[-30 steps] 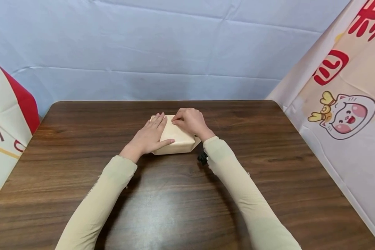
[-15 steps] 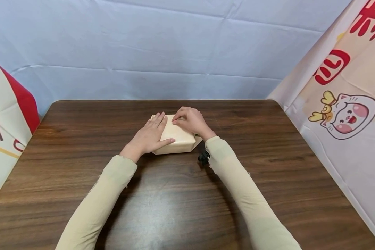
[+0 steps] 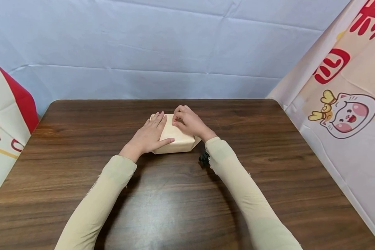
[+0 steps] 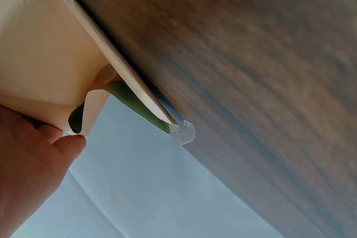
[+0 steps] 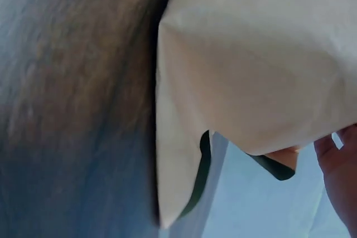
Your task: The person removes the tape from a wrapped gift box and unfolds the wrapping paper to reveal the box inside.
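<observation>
A cream paper-wrapped, box-shaped package [image 3: 175,140] sits near the back middle of the table. My left hand [image 3: 147,137] rests flat on its left part, fingers straight and thumb spread across the top. Over the package's upper right is my right hand [image 3: 190,121], its fingers bent and the thumb near the index finger. Whether they pinch anything is hidden. In the left wrist view the wrapping paper [image 4: 50,54] has a loose end flap with a dark green inner side and clear tape [image 4: 183,132] at its tip. The right wrist view shows another loose paper flap [image 5: 173,165] at the other end.
The brown wood-grain table [image 3: 162,208] spreads around the package. Beside the right wrist is a small black object [image 3: 203,159]. A pale blue cloth [image 3: 162,48] hangs behind, with a printed cloth [image 3: 343,90] on the right and another printed cloth [image 3: 6,107] on the left.
My right hand's fingers have lifted slightly and the gap between thumb and index finger looks wider. The left hand and the package stay in place.
</observation>
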The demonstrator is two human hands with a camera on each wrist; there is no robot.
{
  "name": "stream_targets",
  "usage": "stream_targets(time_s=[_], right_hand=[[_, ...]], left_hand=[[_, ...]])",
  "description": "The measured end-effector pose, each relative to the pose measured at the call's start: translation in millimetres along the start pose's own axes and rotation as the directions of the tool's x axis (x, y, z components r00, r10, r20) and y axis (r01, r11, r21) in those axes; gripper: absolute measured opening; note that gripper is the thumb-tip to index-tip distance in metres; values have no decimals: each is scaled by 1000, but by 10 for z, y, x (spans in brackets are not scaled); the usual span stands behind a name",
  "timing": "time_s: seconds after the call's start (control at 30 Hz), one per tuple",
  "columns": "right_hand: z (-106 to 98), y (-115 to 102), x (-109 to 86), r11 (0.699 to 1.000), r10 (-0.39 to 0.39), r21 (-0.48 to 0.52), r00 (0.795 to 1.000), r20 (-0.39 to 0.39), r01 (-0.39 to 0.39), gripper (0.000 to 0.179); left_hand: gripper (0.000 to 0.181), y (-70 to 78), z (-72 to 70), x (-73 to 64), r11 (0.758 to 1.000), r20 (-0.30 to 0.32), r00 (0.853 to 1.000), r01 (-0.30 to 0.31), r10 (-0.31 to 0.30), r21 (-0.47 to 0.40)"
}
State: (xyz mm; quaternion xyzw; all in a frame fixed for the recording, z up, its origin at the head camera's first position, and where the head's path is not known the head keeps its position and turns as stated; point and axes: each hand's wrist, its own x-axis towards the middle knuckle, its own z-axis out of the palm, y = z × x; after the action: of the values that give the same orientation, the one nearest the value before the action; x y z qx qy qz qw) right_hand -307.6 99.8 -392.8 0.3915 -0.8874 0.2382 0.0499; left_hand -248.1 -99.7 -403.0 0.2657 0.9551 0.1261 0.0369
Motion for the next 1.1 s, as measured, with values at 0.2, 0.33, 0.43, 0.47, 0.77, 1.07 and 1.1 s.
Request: stream_targets(time_s=[0.2,0.33,0.43,0.47,0.77,1.07,1.1], right_hand=[[-5,-73,29,985,-1,-171,997,80,15,13],[7,-69,33,981,33,-191,994,100,-13,16],[-15,-54,21,994,58,-100,995,85,-50,15],[-27,-45,15,997,61,-50,995,76,-58,14],[-55,54,-12,986,-17,167,1000,8,16,5],[-23,-55,45,987,-28,-154,996,85,41,12],[-22,-67,52,978,-38,-199,994,100,58,13]], left_hand=[[90,0,6,-10,1000,1,1000,4,-4,-4],[90,5,22,-14,1000,-2,1000,0,0,-7],[91,9,36,-5,1000,-14,1000,-12,13,3],[91,11,38,-2,1000,-17,1000,-18,18,4],[91,25,11,-9,1000,-14,1000,-13,13,-4],[90,3,26,-12,1000,-9,1000,-5,5,11],[90,2,29,-11,1000,-9,1000,-5,6,13]])
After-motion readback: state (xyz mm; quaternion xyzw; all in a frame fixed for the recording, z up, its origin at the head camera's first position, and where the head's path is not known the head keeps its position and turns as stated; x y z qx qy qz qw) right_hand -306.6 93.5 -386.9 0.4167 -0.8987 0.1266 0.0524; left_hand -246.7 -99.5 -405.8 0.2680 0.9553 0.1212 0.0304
